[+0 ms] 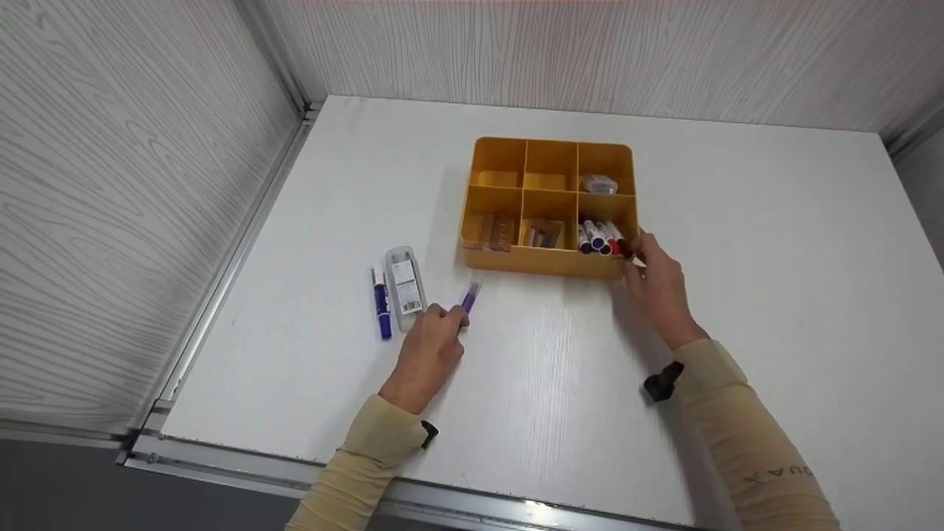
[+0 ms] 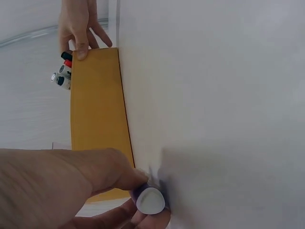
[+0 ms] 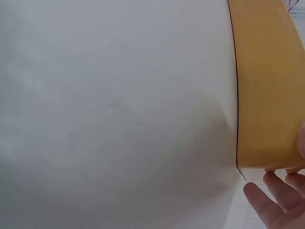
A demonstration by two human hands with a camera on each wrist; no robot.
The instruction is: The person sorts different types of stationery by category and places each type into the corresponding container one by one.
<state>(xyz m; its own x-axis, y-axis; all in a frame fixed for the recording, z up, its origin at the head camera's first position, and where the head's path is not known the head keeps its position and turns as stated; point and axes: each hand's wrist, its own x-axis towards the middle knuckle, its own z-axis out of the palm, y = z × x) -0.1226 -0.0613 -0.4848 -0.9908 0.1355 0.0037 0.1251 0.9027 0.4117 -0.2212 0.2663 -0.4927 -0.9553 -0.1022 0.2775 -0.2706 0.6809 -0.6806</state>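
Note:
My left hand (image 1: 430,352) pinches a purple pen (image 1: 470,297) with a clear cap, low over the table in front of the box. In the left wrist view, the pen's pale round end (image 2: 150,201) points at the camera between thumb and fingers. My right hand (image 1: 658,291) holds the front right corner of a yellow compartment box (image 1: 542,262), thumb at the front and fingers along the side, as the right wrist view also shows at the box's corner (image 3: 269,119). Several white markers (image 1: 601,240) with dark and red ends lean in the compartment beside it.
Left of my left hand lie a grey-white case (image 1: 405,284) with a barcode label and a blue marker (image 1: 381,306). Other compartments hold a clear ruler-like piece (image 1: 498,232), small flat strips (image 1: 544,234) and a small clear-and-white item (image 1: 599,184). Panels wall the table's back and sides.

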